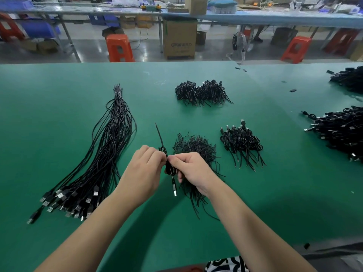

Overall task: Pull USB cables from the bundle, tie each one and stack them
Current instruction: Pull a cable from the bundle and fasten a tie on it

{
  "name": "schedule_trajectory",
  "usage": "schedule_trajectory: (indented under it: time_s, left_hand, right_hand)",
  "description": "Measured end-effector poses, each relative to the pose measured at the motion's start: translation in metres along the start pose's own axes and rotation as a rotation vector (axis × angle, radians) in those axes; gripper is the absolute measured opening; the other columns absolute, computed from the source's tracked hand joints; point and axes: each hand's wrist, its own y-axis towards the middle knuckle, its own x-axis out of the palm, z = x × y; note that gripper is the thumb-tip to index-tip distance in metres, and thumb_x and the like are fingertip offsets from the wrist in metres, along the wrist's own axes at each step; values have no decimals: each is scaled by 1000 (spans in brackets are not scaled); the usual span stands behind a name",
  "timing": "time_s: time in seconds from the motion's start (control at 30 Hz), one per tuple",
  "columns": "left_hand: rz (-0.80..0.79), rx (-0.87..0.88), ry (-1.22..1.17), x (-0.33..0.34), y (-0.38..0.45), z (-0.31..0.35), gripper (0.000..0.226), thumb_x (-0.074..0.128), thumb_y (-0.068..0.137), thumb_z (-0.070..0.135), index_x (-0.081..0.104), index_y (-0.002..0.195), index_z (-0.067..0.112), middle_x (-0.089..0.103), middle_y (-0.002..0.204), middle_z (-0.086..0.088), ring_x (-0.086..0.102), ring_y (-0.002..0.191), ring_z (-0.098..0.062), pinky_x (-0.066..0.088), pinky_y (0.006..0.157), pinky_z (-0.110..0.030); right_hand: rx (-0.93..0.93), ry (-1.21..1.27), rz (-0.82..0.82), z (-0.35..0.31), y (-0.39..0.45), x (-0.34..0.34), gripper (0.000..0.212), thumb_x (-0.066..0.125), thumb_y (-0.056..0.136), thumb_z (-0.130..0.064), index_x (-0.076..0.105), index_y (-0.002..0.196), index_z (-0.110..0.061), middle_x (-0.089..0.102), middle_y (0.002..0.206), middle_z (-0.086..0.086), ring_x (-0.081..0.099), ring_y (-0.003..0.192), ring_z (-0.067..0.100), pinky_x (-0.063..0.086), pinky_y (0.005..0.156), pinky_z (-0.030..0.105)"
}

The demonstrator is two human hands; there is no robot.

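From the head view, I hold one coiled black USB cable (169, 167) between both hands over the green table mat (59, 95). My left hand (144, 173) pinches the folded coil from its left side, fingers curled in on it; my right hand (193, 171) pinches it from the right, thumb and forefinger closed at the middle of the coil, where I judge the tie is being twisted. The cable's long axis runs nearly upright in the picture: its bare tail (159, 134) sticks up and away from me, leaning a little left, and its silver USB plug (174, 190) hangs down toward me, just below my right fingers.

The small stack of tied black cables (242, 143) lies to the right of my grip and a little farther off, so my right hand is the nearer one for setting this cable down. The loose heap of thin black twist ties (196, 152) sits just behind and under my right hand. The long bundle of untied black USB cables (102, 154) lies to my left, plugs toward me, nearer my left hand.

The tie itself is hidden between my fingertips; I cannot tell how far it is wound. The right-hand piles are cut off by the frame edge.
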Motion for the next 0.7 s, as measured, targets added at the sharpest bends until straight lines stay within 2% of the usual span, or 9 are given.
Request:
schedule_trajectory:
  time_s: [0.1,0.2,0.27,0.33,0.37,0.43,0.53,0.63,0.7]
  left_hand:
    - [37,-29,-27,0,-1,0,15,54,95,14,63,88,4,60,82,-4,54,75,-27,46,72,-36]
    - [8,-56,-37,1,-1,-1,4,63,92,6,63,88,4,60,82,-4,55,77,-27,43,74,-34]
    - [-18,-152,-108,1,-2,-2,6,66,91,2,62,89,7,59,84,-1,55,81,-24,43,76,-32]
    - [3,-327,-240,1,-2,-3,9,64,94,8,60,89,15,59,84,7,53,79,-10,41,72,-21]
    - [12,-425,-316,2,-2,-3,12,62,95,12,59,86,19,60,81,10,53,75,-8,41,68,-16]
    - [14,-574,-459,5,-1,-4,17,62,96,15,59,82,25,60,70,10,52,65,-6,39,59,-14]
    - [20,-624,-517,6,1,-2,20,61,96,14,58,79,25,55,62,8,45,54,-5,36,52,-15]
    - [18,-562,-434,5,2,1,19,61,95,10,56,80,21,55,67,10,47,59,-4,35,54,-15]
    - [50,-439,-298,4,2,3,17,61,93,2,56,84,16,57,76,7,51,70,-7,34,62,-20]
  right_hand:
    - [-17,-16,10,-1,1,-1,28,62,97,-37,77,81,-20,55,58,3,50,49,15,46,55,25]
    - [-5,-39,-6,-1,1,-2,25,59,99,-33,78,84,-26,57,56,-1,53,51,13,50,56,26]
    - [7,66,-16,-2,0,-1,23,56,101,-22,76,99,-33,62,66,-2,55,55,12,53,57,28]
    - [-24,145,-27,-2,-1,-3,34,55,100,-9,65,124,-32,67,81,10,57,60,12,53,60,25]
    - [-62,136,-41,-2,-2,-4,40,56,99,-4,63,128,-31,68,89,15,58,63,10,52,63,22]
    - [-141,59,-52,-3,-3,-4,48,55,93,7,65,122,-30,69,98,7,58,64,3,50,67,14]
    - [-170,-32,7,-3,-1,0,49,53,89,13,72,109,-27,69,100,-4,61,71,3,50,66,13]
    - [-186,-73,90,-2,3,2,29,66,92,0,75,100,-27,65,91,-11,56,67,7,51,60,20]
    - [-172,-80,95,-1,3,2,22,69,94,-15,74,92,-36,68,82,-16,54,58,4,49,58,18]
